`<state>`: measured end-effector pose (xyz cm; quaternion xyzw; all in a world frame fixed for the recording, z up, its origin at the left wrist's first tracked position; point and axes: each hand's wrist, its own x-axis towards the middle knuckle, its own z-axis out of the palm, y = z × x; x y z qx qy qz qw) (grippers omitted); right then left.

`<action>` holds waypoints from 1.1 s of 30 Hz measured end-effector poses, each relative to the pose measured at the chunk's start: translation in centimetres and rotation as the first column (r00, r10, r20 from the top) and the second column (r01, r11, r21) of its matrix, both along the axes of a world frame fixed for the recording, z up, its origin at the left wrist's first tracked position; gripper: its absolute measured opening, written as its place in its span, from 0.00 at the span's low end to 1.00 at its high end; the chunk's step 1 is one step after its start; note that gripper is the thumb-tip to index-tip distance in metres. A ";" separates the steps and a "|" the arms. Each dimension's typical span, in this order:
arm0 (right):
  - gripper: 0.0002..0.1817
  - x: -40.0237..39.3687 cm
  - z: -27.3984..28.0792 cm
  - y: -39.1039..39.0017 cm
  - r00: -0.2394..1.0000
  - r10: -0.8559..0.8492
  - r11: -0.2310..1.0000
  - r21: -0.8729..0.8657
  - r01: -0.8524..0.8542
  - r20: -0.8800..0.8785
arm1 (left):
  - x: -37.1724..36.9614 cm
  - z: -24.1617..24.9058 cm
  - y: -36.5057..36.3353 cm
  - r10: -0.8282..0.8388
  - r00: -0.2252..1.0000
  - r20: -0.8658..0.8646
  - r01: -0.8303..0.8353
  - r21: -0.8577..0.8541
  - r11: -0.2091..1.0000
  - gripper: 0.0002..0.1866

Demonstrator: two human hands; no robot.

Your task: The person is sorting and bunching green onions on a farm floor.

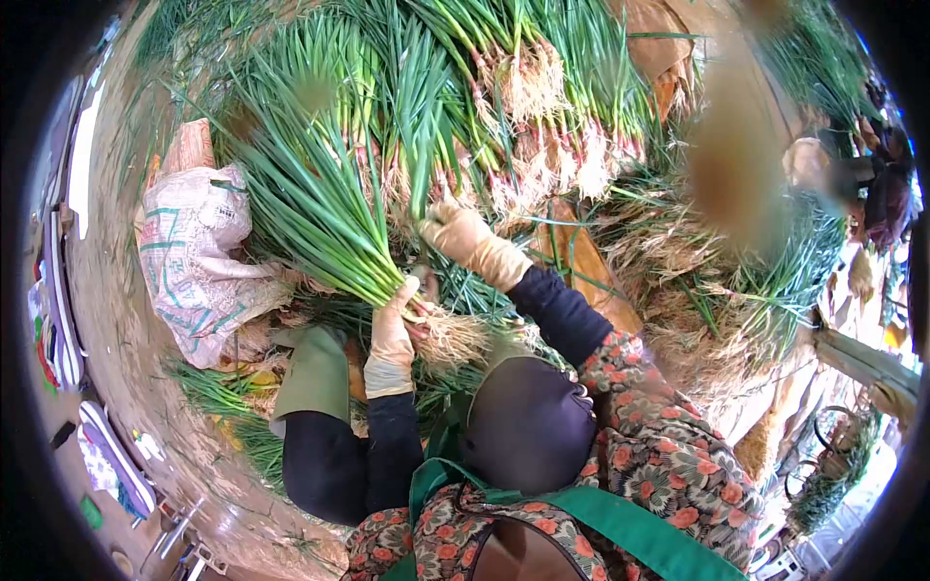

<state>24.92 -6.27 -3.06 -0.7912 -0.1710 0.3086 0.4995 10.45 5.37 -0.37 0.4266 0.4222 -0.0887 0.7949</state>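
My left hand (394, 324), in a pale glove, is closed around the root end of a bunch of green onions (325, 218), whose long leaves fan out to the upper left. Pale stringy roots (446, 336) hang out to the right of the grip. My right hand (455, 232), gloved too, has its fingers bent together at the end of some green leaves (419, 165), just above and right of the held bunch. Whether it grips those leaves is hard to make out.
More onion bunches (528, 87) lie in a row beyond my hands. A white woven sack (199, 252) lies at the left. Another onion heap (717, 271) spreads to the right. A person (886, 184) is at the far right edge.
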 end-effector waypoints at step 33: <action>0.26 20.3 2.6 -7.8 0.512 0.007 0.878 -0.250 0.409 0.859 | 0.5 6.4 6.9 0.519 0.683 0.514 -0.115 -0.626 0.772 0.28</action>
